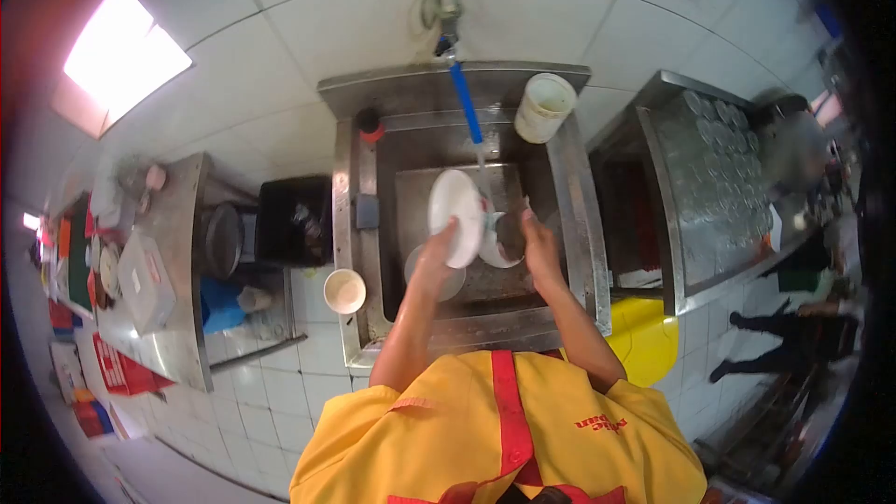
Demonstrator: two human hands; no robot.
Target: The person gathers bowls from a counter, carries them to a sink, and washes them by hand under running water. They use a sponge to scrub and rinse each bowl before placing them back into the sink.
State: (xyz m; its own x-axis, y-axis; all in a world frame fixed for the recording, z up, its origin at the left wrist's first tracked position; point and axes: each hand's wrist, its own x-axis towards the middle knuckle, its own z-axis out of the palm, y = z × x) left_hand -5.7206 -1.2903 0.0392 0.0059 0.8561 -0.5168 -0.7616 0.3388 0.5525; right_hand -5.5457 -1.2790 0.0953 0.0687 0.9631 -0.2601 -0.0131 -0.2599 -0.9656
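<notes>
Over the metal sink [586,252], my left hand [435,259] grips a white plate [455,210] by its lower edge, thumb on its face. The plate is tilted. My right hand [539,245] is to the right, with its fingers bent round the edge of a blurred, curved item, partly white and partly dark, that I cannot make out. A thin stream of water falls from the blue tap hose [465,103] between the hands. Beneath my left hand, a pale round dish [452,284] lies in the basin.
A white tub [545,108] and a red-capped bottle [371,126] stand on the sink's back ledge. At its left edge are a grey block [367,212] and a cup [345,291]. Glasses [723,145] fill the right counter; a black crate [295,222] sits left.
</notes>
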